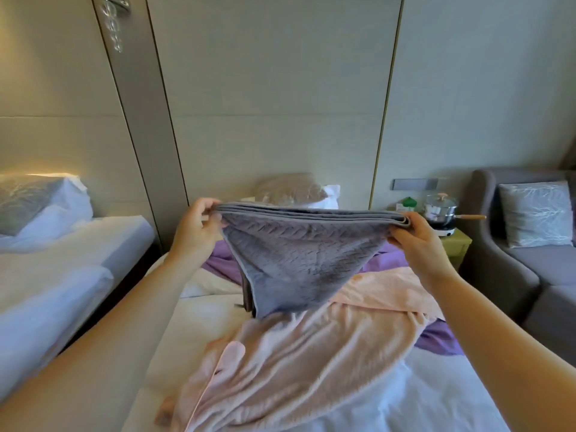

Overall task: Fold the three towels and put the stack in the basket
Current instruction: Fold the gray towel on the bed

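- The grey ribbed cloth towel [299,260] hangs folded in the air above the middle of the bed. Its layered top edge is stretched level, and its lower tip is just over the pink towel.
- The left grip [196,226] pinches the left end of that edge. The right grip [417,235] has its fingers curled round the right end.
- A peach-pink fleecy towel [296,353] lies rumpled and unfolded below, over a purple towel [439,338] that shows at the far left and at the right.
- Bare sheet of the white bed [436,397] shows near right and left of the towels.
- A dark gap separates it from a second white bed [62,275] on the left.
- To the right, a yellow-green nightstand [456,244] carries a steel pot with a wooden handle [441,208].
- Beyond it stands a grey sofa [514,275].
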